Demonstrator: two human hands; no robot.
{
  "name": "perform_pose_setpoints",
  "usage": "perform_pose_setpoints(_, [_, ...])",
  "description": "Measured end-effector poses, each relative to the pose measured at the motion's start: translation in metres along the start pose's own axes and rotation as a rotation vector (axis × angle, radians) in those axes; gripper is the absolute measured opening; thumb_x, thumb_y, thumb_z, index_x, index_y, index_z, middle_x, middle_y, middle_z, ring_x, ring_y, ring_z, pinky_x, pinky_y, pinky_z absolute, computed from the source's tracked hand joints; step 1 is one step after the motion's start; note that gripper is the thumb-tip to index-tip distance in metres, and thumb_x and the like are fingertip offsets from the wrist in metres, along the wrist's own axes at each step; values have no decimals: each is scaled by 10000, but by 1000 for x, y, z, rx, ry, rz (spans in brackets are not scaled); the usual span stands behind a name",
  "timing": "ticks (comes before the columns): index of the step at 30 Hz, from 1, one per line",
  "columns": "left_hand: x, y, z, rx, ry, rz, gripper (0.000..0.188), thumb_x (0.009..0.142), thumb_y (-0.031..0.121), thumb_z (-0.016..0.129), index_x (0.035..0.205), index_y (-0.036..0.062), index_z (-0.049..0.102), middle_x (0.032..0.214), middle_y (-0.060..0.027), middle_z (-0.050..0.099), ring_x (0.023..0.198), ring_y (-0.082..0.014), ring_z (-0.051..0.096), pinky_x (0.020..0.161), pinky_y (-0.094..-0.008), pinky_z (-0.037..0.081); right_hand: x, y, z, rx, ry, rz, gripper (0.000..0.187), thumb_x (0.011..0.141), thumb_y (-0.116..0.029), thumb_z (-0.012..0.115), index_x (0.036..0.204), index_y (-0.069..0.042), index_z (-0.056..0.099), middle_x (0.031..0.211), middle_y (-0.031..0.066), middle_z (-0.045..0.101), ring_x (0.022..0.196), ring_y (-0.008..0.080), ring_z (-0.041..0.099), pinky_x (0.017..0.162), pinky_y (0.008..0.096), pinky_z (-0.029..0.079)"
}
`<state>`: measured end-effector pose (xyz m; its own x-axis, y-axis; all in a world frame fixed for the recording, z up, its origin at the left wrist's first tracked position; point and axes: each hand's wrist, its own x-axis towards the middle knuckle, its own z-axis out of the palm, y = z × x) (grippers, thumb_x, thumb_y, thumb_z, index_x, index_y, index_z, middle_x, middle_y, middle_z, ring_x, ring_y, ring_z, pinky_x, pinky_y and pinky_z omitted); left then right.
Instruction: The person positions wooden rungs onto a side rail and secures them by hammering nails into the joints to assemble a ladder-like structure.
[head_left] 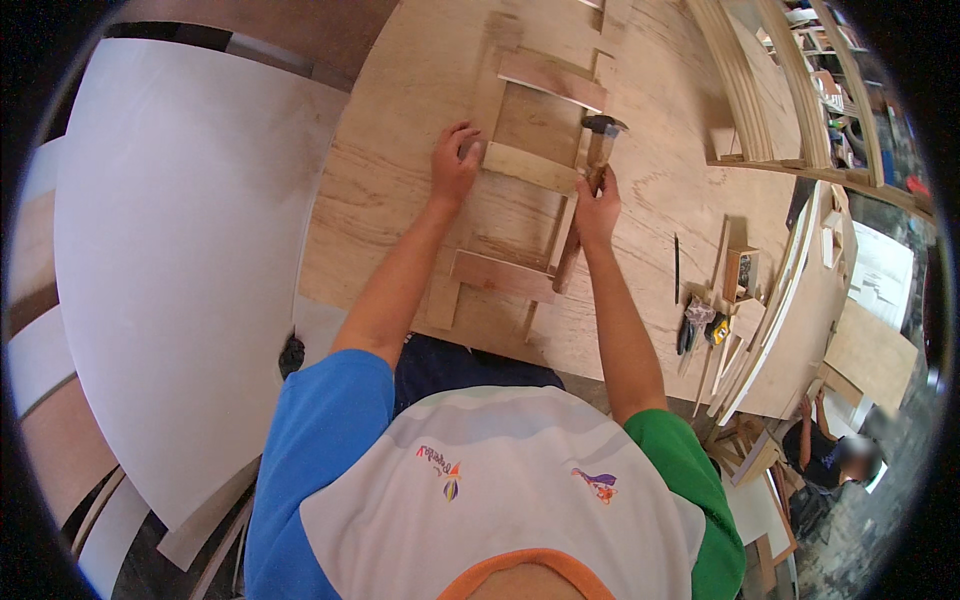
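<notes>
A ladder-like wooden frame [532, 168] of long strips and crosswise slats lies on a large plywood sheet in front of me. My right hand [598, 207] is wrapped round the wooden handle of a hammer [568, 258]. Its dark metal head points away from me, and the tool lies over the frame's right side strip. My left hand [456, 168] is beside the left end of a middle slat, fingers bent and apart, with nothing visible in it. Whether its fingertips touch the frame I cannot tell. Nearer to me, a reddish slat [500, 274] crosses the frame.
On the plywood sheet [380, 170] at right lie a black pencil [676, 268], pliers [689, 330], a yellow tape measure [717, 328] and a small wooden box [740, 272]. A white panel [190, 220] stands left. A slatted wooden structure [790, 90] rises far right. Another person [818, 450] works at lower right.
</notes>
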<state>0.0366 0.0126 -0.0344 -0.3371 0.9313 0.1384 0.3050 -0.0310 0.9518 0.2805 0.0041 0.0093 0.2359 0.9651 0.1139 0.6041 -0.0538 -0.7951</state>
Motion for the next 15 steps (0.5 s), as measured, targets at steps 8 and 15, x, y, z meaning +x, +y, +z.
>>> perform_pose_setpoints(8, [2, -5, -2, 20, -9, 1, 265, 789, 52, 645, 1050, 19, 677, 1217, -140, 600, 1126, -305, 575, 959, -373, 452, 17, 22, -20, 447, -181, 190, 376, 874, -95, 672, 1204, 52, 567, 1025, 92, 660, 909, 155, 605, 829, 301, 482])
perform_pose_setpoints(15, [0, -3, -2, 60, -53, 9, 284, 779, 56, 662, 1061, 28, 674, 1227, -147, 583, 1162, -310, 547, 991, -380, 433, 13, 30, -23, 489, -239, 226, 408, 872, -107, 680, 1227, 56, 561, 1042, 97, 668, 942, 153, 611, 847, 299, 491])
